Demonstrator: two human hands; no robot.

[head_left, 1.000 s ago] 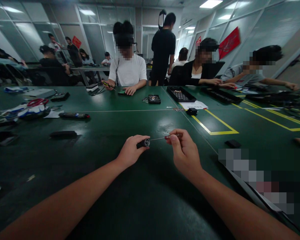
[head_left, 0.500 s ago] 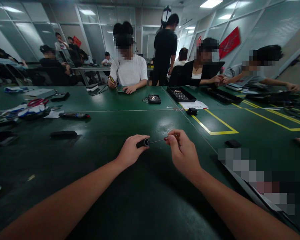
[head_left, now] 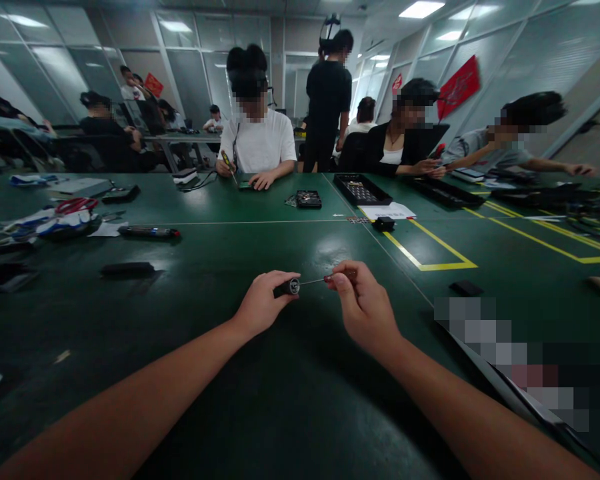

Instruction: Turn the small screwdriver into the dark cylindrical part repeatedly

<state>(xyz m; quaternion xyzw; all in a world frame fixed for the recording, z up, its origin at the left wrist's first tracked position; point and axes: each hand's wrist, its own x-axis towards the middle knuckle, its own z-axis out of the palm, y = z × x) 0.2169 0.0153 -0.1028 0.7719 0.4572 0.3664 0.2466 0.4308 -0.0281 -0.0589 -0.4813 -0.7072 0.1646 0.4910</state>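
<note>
My left hand (head_left: 263,303) is closed around a black cylindrical part (head_left: 286,287), whose round open end faces right and toward me. In my right hand (head_left: 363,297) is a screwdriver (head_left: 329,278) with a reddish handle, gripped between thumb and fingers. Its thin metal shaft points left and meets the end of the cylinder; whether the tip sits inside or only touches the rim, I cannot tell. Most of the handle is hidden by my fingers. Both hands are just above the green table (head_left: 300,393).
A dark cylindrical tool (head_left: 149,231) and a black flat piece (head_left: 127,269) lie to the left. Ahead are a small black block (head_left: 384,223), an opened black device (head_left: 309,199) and a black tray (head_left: 363,189). A person in white (head_left: 257,143) works opposite.
My right hand has shifted very slightly left, bringing the screwdriver handle closer to the cylinder. The cylinder's open end has turned a little more toward me.
</note>
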